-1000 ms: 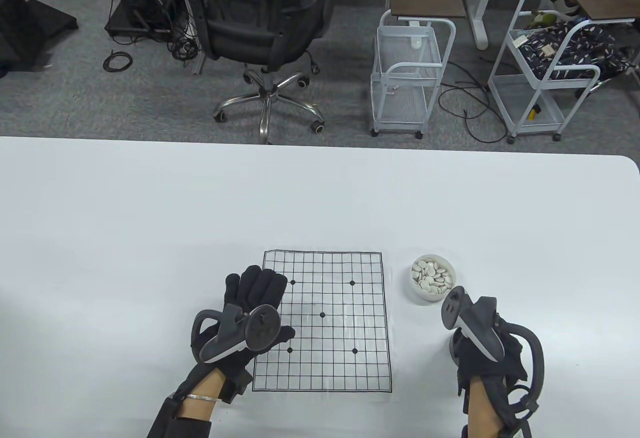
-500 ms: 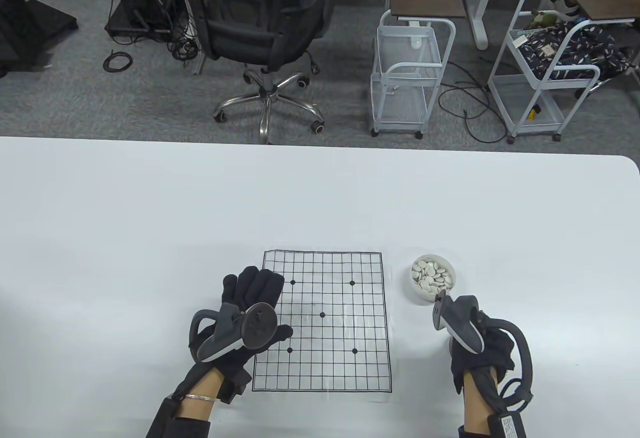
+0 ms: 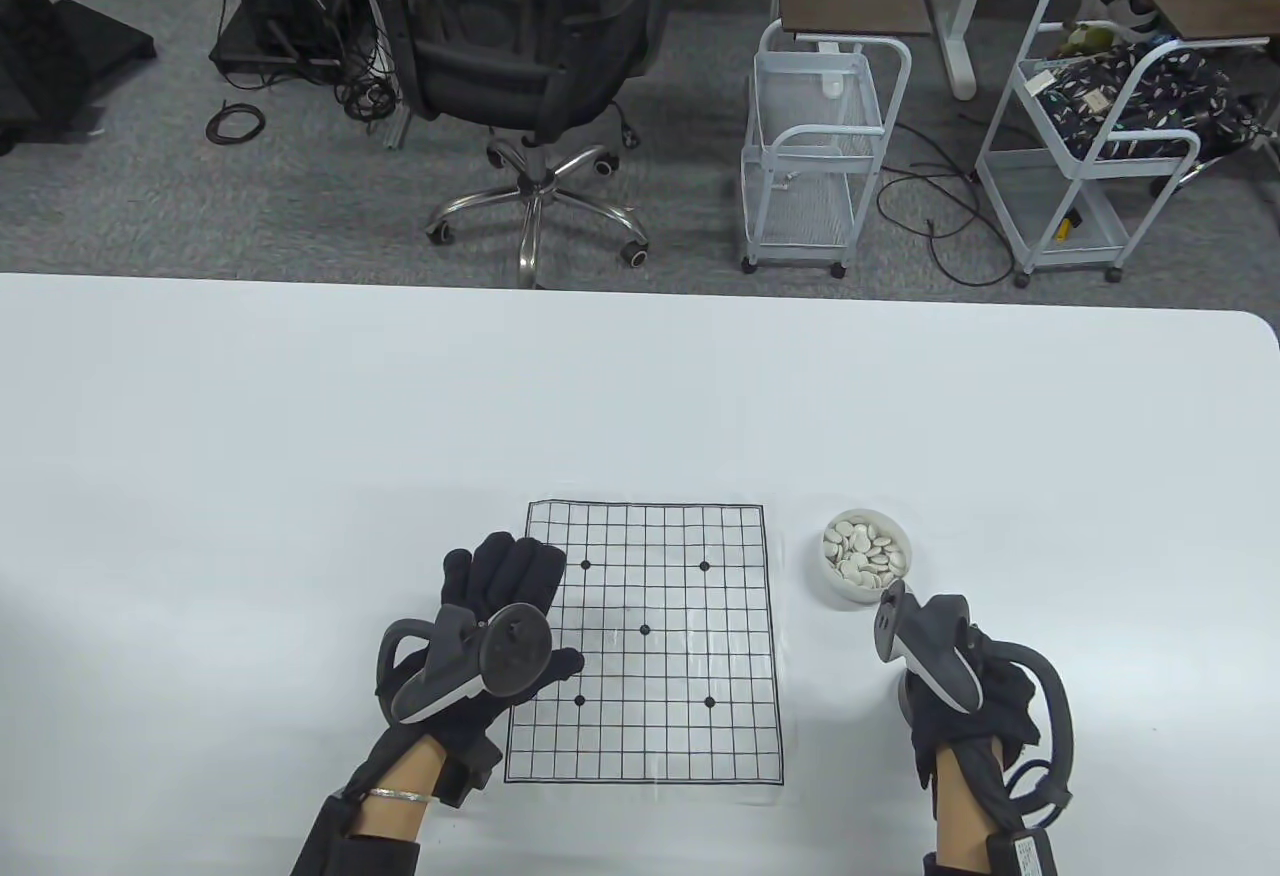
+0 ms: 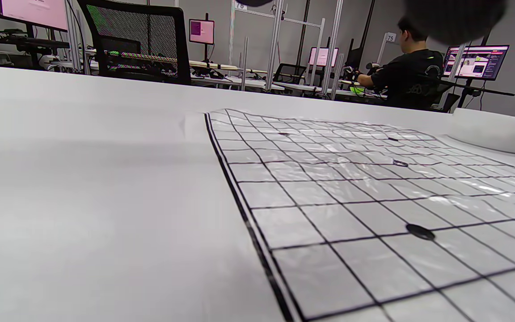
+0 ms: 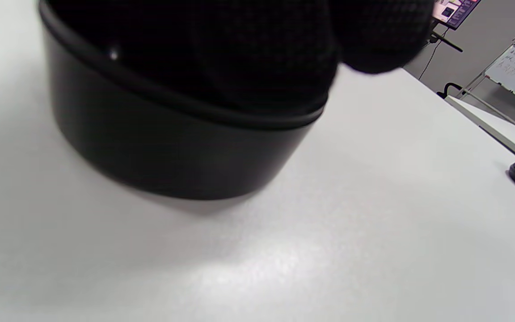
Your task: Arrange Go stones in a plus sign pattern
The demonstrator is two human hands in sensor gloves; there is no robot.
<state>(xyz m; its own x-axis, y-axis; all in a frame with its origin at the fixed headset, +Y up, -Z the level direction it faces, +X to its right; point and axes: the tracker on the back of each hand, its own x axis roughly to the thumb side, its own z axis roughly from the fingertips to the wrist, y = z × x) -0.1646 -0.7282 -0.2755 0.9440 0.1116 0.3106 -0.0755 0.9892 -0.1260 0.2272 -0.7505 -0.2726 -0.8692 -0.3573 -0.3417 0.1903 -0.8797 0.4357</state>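
The left hand (image 3: 505,606) is lying open, fingers spread flat on the left edge of the printed black-grid paper Go board (image 3: 660,636). The right hand (image 3: 960,686) is hovering over a black round bowl (image 5: 172,134), seen only in the right wrist view; its grip cannot be determined. White Go stones (image 3: 866,549) are sitting in the white round bowl (image 3: 850,592) on the white tabletop (image 3: 300,466).

Table cam high, looking down; left wrist cam low, skimming grid sheet (image 4: 351,188), shared w/ table cam (image 3: 645,641).
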